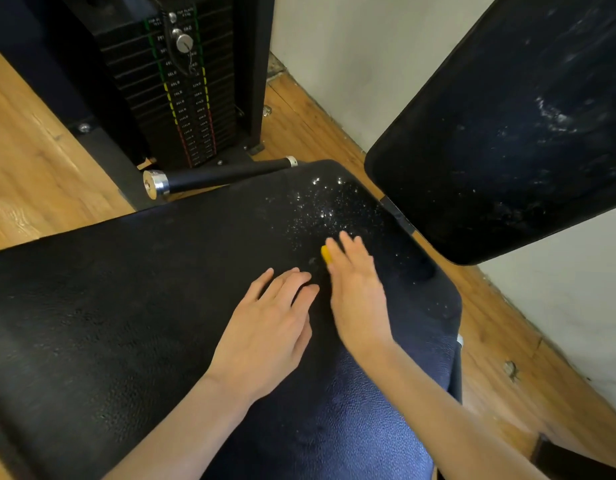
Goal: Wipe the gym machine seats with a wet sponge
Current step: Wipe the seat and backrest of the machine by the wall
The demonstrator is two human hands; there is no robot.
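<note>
A wide black padded seat fills the lower middle of the head view; water drops glisten on its far right part. My right hand lies flat, fingers straight, pressing a yellow sponge onto the seat; only a sliver of sponge shows at the fingers' left edge. My left hand rests flat on the seat just left of it, fingers spread. The black backrest pad stands tilted at the upper right, streaked with white smears.
A black weight stack with its selector pin stands behind the seat. A black handle bar with a chrome end cap lies along the seat's far edge. Wooden floor surrounds the machine; a white wall runs behind the backrest.
</note>
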